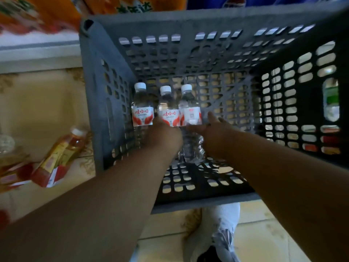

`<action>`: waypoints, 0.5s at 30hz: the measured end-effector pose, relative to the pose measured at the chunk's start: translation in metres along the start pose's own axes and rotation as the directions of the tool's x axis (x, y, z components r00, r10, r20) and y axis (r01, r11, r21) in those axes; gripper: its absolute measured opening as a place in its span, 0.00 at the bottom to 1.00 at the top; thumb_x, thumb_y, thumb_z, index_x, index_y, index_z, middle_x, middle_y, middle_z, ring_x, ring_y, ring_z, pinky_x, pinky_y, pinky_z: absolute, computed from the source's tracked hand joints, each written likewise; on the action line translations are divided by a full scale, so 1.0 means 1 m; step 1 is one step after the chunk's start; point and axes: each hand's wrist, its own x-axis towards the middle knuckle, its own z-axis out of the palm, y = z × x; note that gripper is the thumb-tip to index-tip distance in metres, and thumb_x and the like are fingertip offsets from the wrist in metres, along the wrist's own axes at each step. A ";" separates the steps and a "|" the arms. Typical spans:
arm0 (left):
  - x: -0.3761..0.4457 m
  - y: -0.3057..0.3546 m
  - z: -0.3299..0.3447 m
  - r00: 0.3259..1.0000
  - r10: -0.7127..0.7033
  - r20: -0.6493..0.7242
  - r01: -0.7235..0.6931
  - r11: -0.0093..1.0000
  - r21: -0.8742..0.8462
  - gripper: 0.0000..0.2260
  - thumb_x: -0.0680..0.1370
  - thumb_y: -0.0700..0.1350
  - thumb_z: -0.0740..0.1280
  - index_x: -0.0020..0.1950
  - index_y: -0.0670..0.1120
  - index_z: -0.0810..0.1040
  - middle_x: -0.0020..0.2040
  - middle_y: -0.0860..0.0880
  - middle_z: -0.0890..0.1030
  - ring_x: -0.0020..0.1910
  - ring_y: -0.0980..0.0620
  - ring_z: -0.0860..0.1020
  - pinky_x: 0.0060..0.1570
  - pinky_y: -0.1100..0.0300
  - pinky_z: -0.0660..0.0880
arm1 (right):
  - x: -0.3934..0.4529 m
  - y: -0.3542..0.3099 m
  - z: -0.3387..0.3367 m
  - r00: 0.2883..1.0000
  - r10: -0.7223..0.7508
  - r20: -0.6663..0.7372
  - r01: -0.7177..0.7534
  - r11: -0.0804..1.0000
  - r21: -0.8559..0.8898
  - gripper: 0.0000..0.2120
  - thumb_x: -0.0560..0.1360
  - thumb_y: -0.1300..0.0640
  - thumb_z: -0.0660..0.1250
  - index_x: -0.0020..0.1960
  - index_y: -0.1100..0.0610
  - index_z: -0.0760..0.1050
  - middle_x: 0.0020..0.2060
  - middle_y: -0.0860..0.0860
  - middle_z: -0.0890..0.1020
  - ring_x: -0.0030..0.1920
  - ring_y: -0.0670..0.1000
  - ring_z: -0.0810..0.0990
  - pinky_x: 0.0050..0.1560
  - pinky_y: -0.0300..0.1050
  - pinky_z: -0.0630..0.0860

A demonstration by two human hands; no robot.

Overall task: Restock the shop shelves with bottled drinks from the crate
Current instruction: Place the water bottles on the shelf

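A grey perforated plastic crate (188, 19) stands on the tiled floor. Three clear water bottles with white caps and red-and-white labels stand together at its left wall: the left bottle (142, 106), the middle bottle (168, 108) and the right bottle (189, 110). My left hand (164, 137) reaches into the crate and wraps round the lower part of the middle bottle, with its fingers hidden behind the bottle. My right hand (213, 131) is on the right bottle. Its thumb lies across the front and its fingers run along the bottle's right side.
Amber drink bottles with red-and-yellow labels (60, 156) lie on the floor left of the crate. A low shelf edge (37, 52) with orange packs runs at the back left. A green-labelled bottle (331, 99) shows through the crate's right wall. My shoe (217, 233) is below the crate.
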 end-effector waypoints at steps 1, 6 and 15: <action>0.003 0.001 0.002 1.000 -0.001 -0.027 0.000 0.999 -0.038 0.13 0.82 0.47 0.63 0.66 0.50 0.73 0.52 0.45 0.81 0.45 0.46 0.82 0.36 0.57 0.78 | 0.000 0.005 -0.002 0.999 0.019 -0.047 -0.020 1.000 -0.015 0.33 0.81 0.60 0.62 0.79 0.37 0.54 0.81 0.56 0.44 0.78 0.68 0.52 0.74 0.66 0.63; 0.013 0.002 0.008 0.991 0.030 -0.131 -0.026 0.999 0.027 0.09 0.82 0.47 0.64 0.56 0.45 0.80 0.46 0.46 0.83 0.38 0.49 0.81 0.28 0.62 0.75 | 0.014 0.029 -0.001 0.922 0.213 -0.323 -0.044 0.887 0.460 0.15 0.81 0.51 0.63 0.65 0.54 0.69 0.55 0.55 0.77 0.45 0.50 0.78 0.39 0.44 0.74; 0.023 0.016 0.032 1.000 -0.025 0.002 0.025 0.986 -0.163 0.13 0.82 0.58 0.62 0.64 0.55 0.70 0.45 0.52 0.77 0.37 0.53 0.76 0.31 0.61 0.67 | 0.057 0.031 0.014 0.970 0.241 -0.021 -0.063 0.336 0.940 0.43 0.64 0.22 0.65 0.65 0.53 0.75 0.56 0.52 0.81 0.53 0.56 0.79 0.54 0.52 0.77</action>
